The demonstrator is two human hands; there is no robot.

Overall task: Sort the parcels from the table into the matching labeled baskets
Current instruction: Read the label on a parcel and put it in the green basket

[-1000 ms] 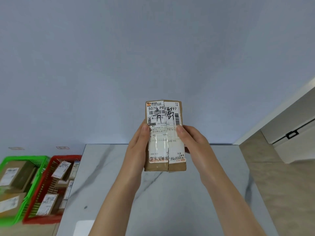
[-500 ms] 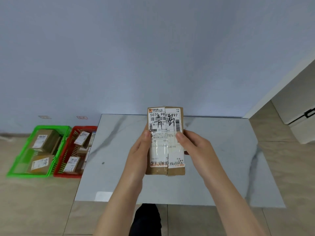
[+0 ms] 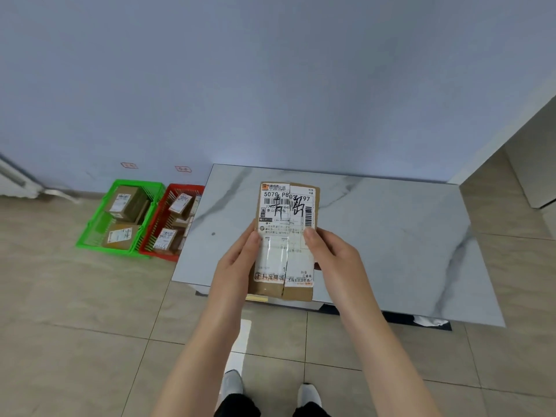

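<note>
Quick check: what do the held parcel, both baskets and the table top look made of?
The parcel: brown cardboard, matt, with a white paper label under glossy clear tape. The green basket and red basket: likely moulded plastic, bright lattice walls. The table top: grey-veined white slab, smooth sheen; marble or imitation, cannot tell.

Grn basket point(image 3: 109, 250), red basket point(image 3: 187, 186), marbled tbl point(image 3: 391, 236)
</note>
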